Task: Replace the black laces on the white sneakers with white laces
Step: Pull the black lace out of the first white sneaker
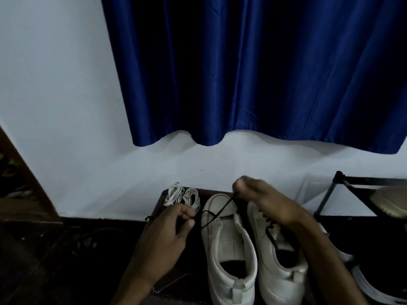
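Left sneaker [229,243] sits on the dark surface [193,267], right sneaker [279,260] touching beside it, blue curtain [253,73] on the wall behind. I see right hand [259,194] fingers pinching the black lace [222,206] over its toe. Left hand [169,230] fingers curled just left, grip unclear; white laces [175,194] bundled beyond.

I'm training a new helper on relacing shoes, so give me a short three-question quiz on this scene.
1. True or false: the right sneaker is laced in black.
2. The right hand pinches: A a white lace; B the black lace of the left sneaker; C the curtain.
3. How many white lace bundles lie beyond the sneakers' toes?

Key: 1 true. 2 B. 3 two.
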The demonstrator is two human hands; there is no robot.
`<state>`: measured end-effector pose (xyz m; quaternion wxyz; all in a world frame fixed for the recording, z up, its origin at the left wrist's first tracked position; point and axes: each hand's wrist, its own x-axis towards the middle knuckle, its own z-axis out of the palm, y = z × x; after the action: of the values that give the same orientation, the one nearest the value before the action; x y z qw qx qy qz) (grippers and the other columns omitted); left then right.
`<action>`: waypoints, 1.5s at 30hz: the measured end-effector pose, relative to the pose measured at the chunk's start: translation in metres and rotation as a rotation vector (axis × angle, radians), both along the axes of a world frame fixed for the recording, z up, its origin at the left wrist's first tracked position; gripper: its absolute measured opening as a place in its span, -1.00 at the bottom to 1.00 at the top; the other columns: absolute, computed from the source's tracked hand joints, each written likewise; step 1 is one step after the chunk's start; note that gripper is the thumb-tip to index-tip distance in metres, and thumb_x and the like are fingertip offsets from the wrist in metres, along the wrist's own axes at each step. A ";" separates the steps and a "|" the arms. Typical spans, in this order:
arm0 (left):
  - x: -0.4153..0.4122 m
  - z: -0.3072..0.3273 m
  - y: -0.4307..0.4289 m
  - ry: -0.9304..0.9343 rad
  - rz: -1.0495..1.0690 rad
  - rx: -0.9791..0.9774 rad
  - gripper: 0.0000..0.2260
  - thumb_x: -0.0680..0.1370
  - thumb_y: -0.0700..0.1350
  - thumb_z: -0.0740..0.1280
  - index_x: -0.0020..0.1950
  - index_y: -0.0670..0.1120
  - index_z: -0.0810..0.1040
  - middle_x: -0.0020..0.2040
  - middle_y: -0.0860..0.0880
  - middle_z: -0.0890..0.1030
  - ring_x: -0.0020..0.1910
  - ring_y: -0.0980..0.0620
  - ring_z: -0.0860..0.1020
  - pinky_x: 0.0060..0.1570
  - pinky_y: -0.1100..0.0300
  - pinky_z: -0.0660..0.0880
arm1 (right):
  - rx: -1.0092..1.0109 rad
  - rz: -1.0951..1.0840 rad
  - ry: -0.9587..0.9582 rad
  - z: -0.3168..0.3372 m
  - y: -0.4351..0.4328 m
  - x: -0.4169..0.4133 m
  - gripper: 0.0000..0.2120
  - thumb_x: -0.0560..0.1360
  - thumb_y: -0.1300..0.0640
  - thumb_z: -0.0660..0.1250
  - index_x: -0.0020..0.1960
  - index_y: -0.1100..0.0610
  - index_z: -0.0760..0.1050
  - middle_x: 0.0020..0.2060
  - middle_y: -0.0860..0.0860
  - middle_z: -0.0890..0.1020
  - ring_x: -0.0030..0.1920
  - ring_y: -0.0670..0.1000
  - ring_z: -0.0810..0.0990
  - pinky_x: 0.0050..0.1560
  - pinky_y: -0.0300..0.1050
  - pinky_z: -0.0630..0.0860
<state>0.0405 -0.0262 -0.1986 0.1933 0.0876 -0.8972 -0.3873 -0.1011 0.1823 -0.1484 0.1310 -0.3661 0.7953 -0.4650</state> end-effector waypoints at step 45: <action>-0.072 0.054 0.050 -0.264 -0.224 -0.506 -0.91 0.47 0.14 0.41 -0.07 0.24 0.56 -0.14 0.29 0.60 -0.16 0.34 0.52 -0.23 0.41 0.33 | 0.319 -0.050 0.286 -0.038 0.000 -0.038 -0.55 0.44 0.33 0.27 0.00 -0.21 0.66 0.00 -0.12 0.62 0.02 -0.04 0.59 0.06 0.02 0.56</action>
<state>-0.0313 0.0235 -0.1444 0.0468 -0.0132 -0.9866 -0.1555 -0.1389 0.1825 -0.1868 0.0615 -0.3832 0.8781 -0.2797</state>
